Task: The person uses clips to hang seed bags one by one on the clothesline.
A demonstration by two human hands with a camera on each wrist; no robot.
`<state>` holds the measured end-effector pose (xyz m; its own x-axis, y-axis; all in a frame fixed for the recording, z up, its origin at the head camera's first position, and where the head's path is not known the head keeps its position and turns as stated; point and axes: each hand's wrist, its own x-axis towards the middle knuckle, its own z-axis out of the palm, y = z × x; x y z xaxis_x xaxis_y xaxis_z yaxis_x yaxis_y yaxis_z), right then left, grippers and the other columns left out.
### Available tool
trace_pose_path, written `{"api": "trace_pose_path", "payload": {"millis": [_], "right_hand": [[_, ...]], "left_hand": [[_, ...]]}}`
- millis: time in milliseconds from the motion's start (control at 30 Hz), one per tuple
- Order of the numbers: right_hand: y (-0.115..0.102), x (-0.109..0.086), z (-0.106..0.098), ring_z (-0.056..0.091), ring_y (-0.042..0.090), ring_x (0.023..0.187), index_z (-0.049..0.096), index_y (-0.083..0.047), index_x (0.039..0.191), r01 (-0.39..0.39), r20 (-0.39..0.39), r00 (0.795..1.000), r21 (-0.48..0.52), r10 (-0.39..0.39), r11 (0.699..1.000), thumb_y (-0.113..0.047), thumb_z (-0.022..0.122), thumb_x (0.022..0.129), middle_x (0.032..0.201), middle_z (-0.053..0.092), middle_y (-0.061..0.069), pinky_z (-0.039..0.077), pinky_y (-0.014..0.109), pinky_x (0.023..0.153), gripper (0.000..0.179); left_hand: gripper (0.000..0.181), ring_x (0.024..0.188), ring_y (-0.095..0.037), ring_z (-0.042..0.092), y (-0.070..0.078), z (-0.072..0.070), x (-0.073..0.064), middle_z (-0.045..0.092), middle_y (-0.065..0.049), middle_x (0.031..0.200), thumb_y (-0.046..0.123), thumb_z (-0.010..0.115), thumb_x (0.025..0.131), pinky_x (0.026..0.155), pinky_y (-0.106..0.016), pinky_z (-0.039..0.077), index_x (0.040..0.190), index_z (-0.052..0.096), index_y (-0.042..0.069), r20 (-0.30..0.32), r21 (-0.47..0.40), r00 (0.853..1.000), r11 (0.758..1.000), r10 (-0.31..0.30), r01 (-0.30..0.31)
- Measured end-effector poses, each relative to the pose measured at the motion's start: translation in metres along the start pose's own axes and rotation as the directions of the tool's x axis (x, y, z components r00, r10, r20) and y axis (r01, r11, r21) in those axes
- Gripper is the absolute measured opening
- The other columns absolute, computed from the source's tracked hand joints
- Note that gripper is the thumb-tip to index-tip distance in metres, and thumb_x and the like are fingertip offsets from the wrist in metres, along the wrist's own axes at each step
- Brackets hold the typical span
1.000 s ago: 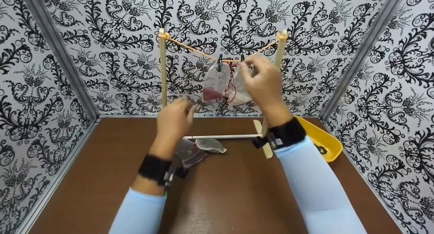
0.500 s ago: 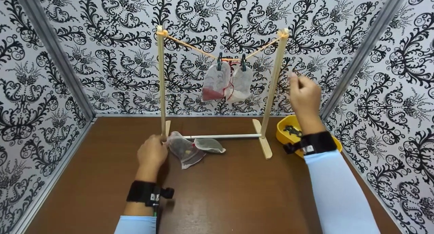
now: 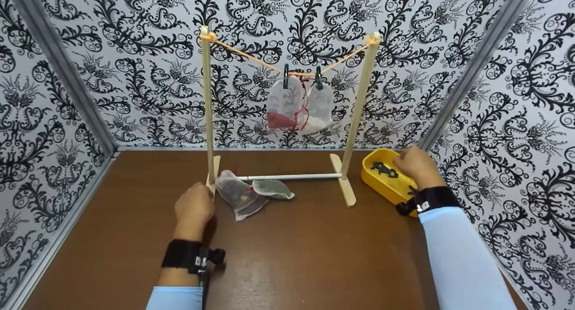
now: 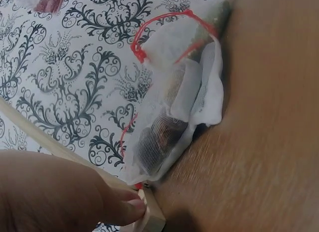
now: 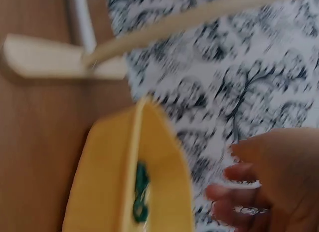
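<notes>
My left hand (image 3: 194, 207) grips the front of the left foot (image 4: 155, 212) of a wooden stand (image 3: 208, 103), thumb against the wood in the left wrist view. Right beside it lie two white mesh drawstring bags, a bulkier one (image 3: 242, 197) with dark contents and a smaller one (image 3: 272, 188). My right hand (image 3: 420, 166) is over the far right rim of a yellow tray (image 3: 382, 191), fingers loosely bent and apart, with nothing between them. Dark green clips (image 3: 384, 170) lie in that tray.
An orange cord (image 3: 245, 55) sags between the stand's posts. Two clips hold a bag with red contents (image 3: 282, 120) and one with white contents (image 3: 316, 123) on it. A white bar (image 3: 292, 177) joins the feet. Patterned walls (image 3: 148, 76) enclose the table's back and sides.
My right hand has left the clip on the cord and come down right to the yellow tray. My left hand has lowered from mid-air to the stand's left foot.
</notes>
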<state>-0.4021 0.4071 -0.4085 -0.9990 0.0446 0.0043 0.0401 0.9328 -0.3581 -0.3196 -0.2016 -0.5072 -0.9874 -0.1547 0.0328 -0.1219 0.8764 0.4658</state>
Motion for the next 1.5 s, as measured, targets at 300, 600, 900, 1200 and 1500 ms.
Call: {"api": "trace_pose_path", "payload": {"millis": [300, 600, 900, 1200, 1500], "right_hand": [[0.037, -0.020, 0.013, 0.059, 0.026, 0.076, 0.069, -0.003, 0.080, -0.065, 0.271, 0.957, -0.155, 0.106, 0.986, -0.003, 0.075, 0.083, 0.082, 0.063, 0.010, 0.053, 0.033, 0.065, 0.006], [0.052, -0.026, 0.026, 0.064, 0.031, 0.080, 0.070, 0.002, 0.089, -0.151, 0.213, 0.960, -0.153, 0.182, 0.977, 0.000, 0.076, 0.088, 0.089, 0.066, 0.017, 0.059, 0.032, 0.067, 0.007], [0.035, -0.050, 0.024, 0.062, 0.036, 0.088, 0.073, 0.008, 0.099, -0.149, 0.140, 0.977, -0.087, 0.160, 0.985, -0.003, 0.081, 0.086, 0.094, 0.066, 0.020, 0.058, 0.036, 0.075, 0.019], [0.048, -0.027, 0.031, 0.064, 0.037, 0.076, 0.067, -0.001, 0.078, -0.081, 0.015, 0.996, -0.159, 0.085, 0.984, -0.009, 0.079, 0.085, 0.084, 0.069, 0.021, 0.056, 0.045, 0.065, 0.016], [-0.010, -0.011, 0.027, 0.068, 0.061, 0.126, 0.067, 0.008, 0.141, -0.133, -0.177, 0.975, 0.000, 0.131, 0.991, -0.028, 0.065, 0.114, 0.142, 0.068, 0.040, 0.057, 0.073, 0.107, 0.045]], "left_hand": [[0.014, 0.112, -0.053, 0.077, 0.005, -0.005, -0.006, 0.076, -0.028, 0.119, 0.005, 0.065, 0.103, 0.093, -0.070, 0.063, 0.115, 0.066, -0.003, 0.041, 0.046, 0.999, 0.999, 0.005, -0.007], [0.014, 0.112, -0.051, 0.077, 0.011, -0.003, -0.006, 0.077, -0.028, 0.119, 0.006, 0.067, 0.104, 0.092, -0.069, 0.064, 0.115, 0.067, -0.002, 0.050, 0.054, 0.998, 0.998, 0.026, -0.029], [0.015, 0.114, -0.051, 0.077, 0.010, -0.003, -0.004, 0.078, -0.028, 0.120, 0.006, 0.065, 0.105, 0.095, -0.069, 0.064, 0.118, 0.066, -0.002, 0.073, 0.048, 0.997, 0.999, -0.014, 0.011], [0.017, 0.113, -0.050, 0.077, 0.008, -0.002, -0.003, 0.077, -0.028, 0.118, 0.011, 0.064, 0.106, 0.094, -0.069, 0.064, 0.116, 0.065, -0.002, 0.069, 0.029, 0.998, 1.000, 0.000, -0.002], [0.009, 0.115, -0.052, 0.077, 0.002, -0.010, 0.001, 0.078, -0.029, 0.122, 0.007, 0.071, 0.098, 0.095, -0.070, 0.064, 0.104, 0.070, 0.001, 0.098, 0.034, 0.995, 0.999, -0.017, 0.014]]}}
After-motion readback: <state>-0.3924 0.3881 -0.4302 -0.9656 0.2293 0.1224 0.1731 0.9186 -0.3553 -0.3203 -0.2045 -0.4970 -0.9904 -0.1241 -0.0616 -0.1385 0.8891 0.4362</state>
